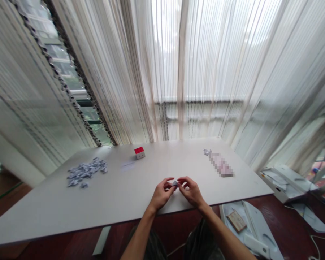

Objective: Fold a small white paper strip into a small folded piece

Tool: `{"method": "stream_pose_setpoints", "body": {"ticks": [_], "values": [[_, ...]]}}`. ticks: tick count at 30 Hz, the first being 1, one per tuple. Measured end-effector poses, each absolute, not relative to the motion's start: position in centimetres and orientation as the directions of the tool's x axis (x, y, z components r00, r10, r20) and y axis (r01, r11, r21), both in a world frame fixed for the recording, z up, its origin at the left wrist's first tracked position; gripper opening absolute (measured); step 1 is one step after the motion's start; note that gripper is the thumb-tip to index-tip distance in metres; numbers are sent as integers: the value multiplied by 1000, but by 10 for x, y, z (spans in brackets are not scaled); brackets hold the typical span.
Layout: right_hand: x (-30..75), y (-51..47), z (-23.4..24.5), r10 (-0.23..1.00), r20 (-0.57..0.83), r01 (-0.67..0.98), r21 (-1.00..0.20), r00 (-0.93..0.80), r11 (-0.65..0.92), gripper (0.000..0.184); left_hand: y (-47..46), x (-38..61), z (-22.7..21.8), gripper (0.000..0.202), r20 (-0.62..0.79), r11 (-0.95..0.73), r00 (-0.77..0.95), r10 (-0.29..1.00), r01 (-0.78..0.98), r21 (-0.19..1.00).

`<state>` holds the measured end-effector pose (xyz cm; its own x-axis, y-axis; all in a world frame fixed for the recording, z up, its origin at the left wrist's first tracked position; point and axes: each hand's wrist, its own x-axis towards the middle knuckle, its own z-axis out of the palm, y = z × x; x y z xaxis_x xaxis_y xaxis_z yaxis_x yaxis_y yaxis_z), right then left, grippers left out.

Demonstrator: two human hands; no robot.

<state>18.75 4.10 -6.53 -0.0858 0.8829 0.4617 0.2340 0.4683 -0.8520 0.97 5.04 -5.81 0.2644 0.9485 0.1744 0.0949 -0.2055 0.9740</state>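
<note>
At the lower centre of the frame, just inside the near edge of the white table [119, 206], the left hand [160, 195] and right hand [191, 192] pinch a small folded paper [174, 183] between thumbs and fingertips. Tabletop stretches wide from them to the paper pile [85, 172] at left and the red-topped cube [139, 153] left of centre; a pixelated pinkish item [221, 164] lies nearer the right edge

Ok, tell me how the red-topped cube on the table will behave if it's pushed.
The cube is probably stiff, as its faces look flat and its edges straight. It should slide rather than roll, since it sits on a flat side. Tipping seems unlikely, because it looks roughly as wide as tall.
</note>
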Motion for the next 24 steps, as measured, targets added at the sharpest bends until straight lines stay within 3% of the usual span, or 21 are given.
{"method": "stream_pose_setpoints", "body": {"ticks": [3, 10, 15, 24], "values": [[188, 40, -66, 855, 507, 264, -815, -108, 516, 19, 49, 11, -59, 53, 202, -230, 282, 938, 70, 971], [191, 43, -69, 878, 460, 300, -826, -129, 477, 18, 49, 10, -62, 34, 201, -231, 261, 944, 93, 968], [191, 44, -70, 900, 426, 342, -836, -87, 429, 19, 48, 11, -59, 34, 223, -255, 217, 950, 135, 957], [190, 42, -67, 871, 466, 344, -802, -152, 489, 14, 47, 11, -59, 33, 220, -251, 207, 953, 138, 958]]}}
